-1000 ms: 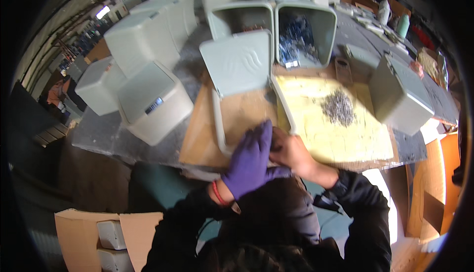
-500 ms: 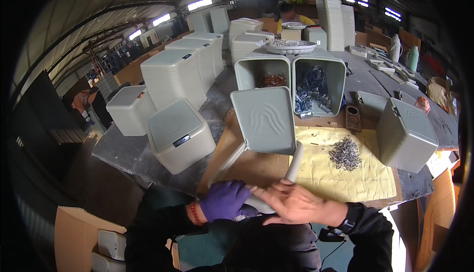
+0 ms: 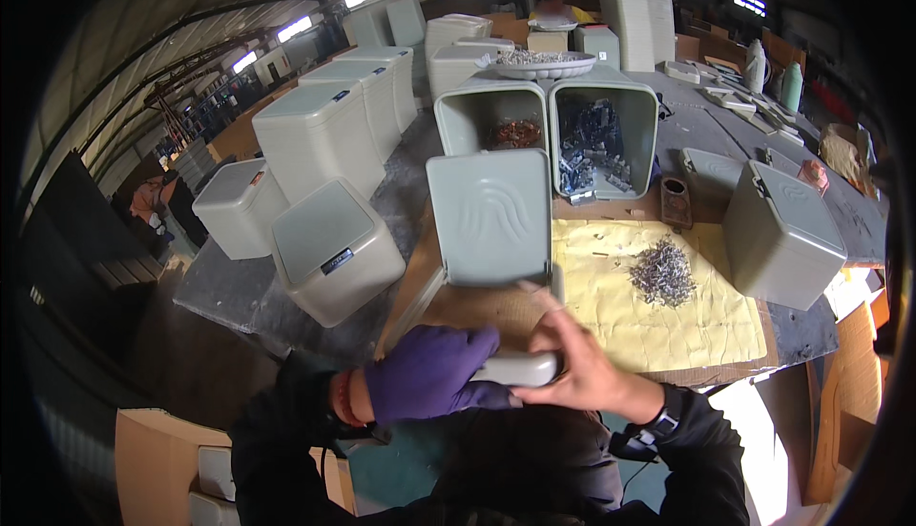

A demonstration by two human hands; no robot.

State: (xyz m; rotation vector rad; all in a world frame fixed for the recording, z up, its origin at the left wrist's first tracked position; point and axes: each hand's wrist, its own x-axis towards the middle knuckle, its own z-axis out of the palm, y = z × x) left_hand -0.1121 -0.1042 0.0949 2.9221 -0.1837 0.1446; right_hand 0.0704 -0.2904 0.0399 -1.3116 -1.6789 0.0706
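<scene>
Between the fingers (image 3: 576, 347), a pale lid frame (image 3: 520, 369)

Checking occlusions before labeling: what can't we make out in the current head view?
Head view:
- Near side of the frame: partly covered by the left hand and right hand; anything inside their grip is hidden.
- Right forefinger's tip: blurred.
- Bottom of the bin with orange bits: behind the raised lid.
- Metal bits: too small to tell singly.
- Lower box in the carton: cut off by the lower edge.
</scene>
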